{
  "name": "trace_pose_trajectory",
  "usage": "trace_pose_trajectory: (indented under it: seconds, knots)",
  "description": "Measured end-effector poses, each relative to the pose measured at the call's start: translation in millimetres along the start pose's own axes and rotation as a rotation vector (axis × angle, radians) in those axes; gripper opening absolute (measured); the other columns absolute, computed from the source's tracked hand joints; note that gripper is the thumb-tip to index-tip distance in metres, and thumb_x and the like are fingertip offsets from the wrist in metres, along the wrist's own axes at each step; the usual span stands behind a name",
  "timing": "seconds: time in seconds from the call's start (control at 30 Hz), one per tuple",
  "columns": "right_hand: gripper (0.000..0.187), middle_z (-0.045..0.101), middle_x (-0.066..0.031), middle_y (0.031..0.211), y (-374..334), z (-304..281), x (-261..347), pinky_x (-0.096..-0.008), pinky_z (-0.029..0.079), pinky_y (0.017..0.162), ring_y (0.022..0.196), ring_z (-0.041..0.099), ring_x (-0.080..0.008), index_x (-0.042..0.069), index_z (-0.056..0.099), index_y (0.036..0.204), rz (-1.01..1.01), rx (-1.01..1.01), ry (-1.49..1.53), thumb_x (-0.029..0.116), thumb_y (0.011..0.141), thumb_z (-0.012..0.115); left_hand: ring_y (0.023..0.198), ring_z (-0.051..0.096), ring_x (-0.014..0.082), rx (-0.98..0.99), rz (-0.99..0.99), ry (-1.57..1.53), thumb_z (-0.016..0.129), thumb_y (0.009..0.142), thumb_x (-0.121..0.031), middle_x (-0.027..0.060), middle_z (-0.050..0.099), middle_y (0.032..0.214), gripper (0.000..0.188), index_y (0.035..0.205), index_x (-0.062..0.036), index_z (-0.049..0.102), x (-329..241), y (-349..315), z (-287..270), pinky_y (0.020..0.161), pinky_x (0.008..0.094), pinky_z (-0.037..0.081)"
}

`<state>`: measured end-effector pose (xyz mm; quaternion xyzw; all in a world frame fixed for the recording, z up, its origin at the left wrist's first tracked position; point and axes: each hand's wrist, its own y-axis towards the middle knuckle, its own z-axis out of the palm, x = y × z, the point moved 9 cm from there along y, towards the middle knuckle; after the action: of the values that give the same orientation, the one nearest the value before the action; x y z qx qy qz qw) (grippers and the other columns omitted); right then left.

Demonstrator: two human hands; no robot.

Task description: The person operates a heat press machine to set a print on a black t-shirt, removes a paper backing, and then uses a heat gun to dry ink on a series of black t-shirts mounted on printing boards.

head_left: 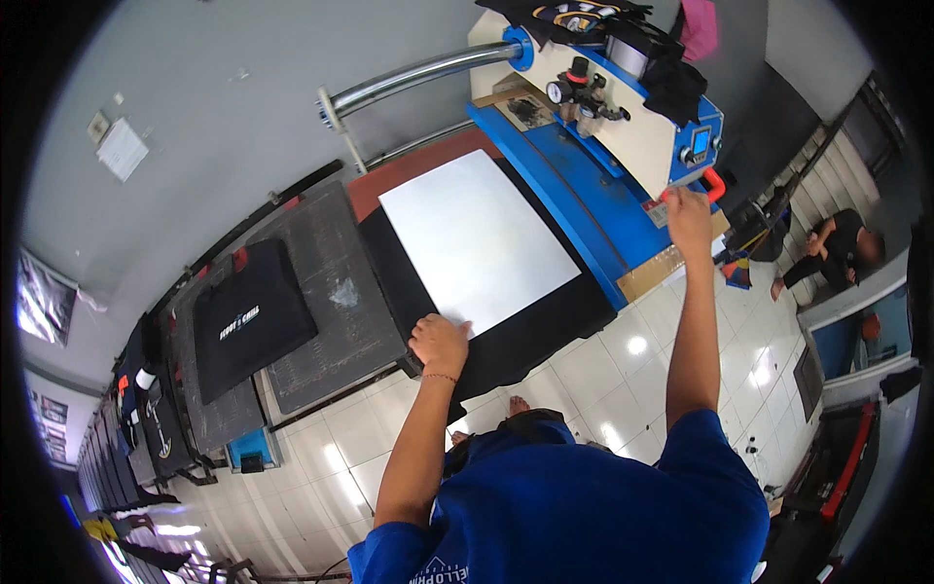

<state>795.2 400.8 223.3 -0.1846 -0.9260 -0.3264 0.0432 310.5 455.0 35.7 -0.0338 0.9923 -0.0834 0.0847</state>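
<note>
A white sheet [482,238] lies flat on a black garment [525,336] spread over the heat press's lower bed. My left hand [440,346] is at the sheet's near left corner, its fingers curled and its thumb on the sheet's edge. To the right, my right hand [689,219] is closed around the red handle [715,185] on the front of the press head. The blue heat plate [569,195] stands off to the right of the sheet, leaving the sheet uncovered.
A folded black printed shirt [255,316] rests on a dark work table [336,263] at left. A gauge and valve unit [584,97] and a small control screen [700,143] are on the press. Someone [842,248] sits at far right. Tiled floor [623,380] lies below.
</note>
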Motion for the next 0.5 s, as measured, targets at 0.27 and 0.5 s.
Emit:
trace_pose_trajectory:
  seconds: [0.27, 0.5]
  knots:
    - [0.043, 0.059, -0.0191, 0.105, 17.7, -7.9, -34.0, -0.0482, 0.040, 0.098, 0.111, 0.050, -0.0401, 0.001, 0.055, 0.109, 0.088, -0.096, -0.119, 0.027, 0.081, 0.074, 0.109, 0.066, 0.0344, 0.114, -0.175, -0.080, 0.075, 0.080, -0.041, 0.0186, 0.068, 0.115, 0.050, 0.107, -0.0007, 0.066, -6.8, 5.8, 6.2, 0.092, 0.0431, 0.053]
    - [0.046, 0.058, -0.0195, 0.109, 35.6, 0.5, -58.7, -0.0482, 0.042, 0.097, 0.113, 0.049, -0.0406, 0.001, 0.054, 0.110, 0.100, -0.097, -0.128, 0.029, 0.080, 0.075, 0.098, 0.068, 0.0384, 0.057, -0.274, -0.288, 0.070, 0.076, -0.025, 0.0239, 0.070, 0.100, 0.030, 0.089, 0.0016, 0.070, 3.2, 10.4, 17.7, 0.086, 0.0439, 0.054]
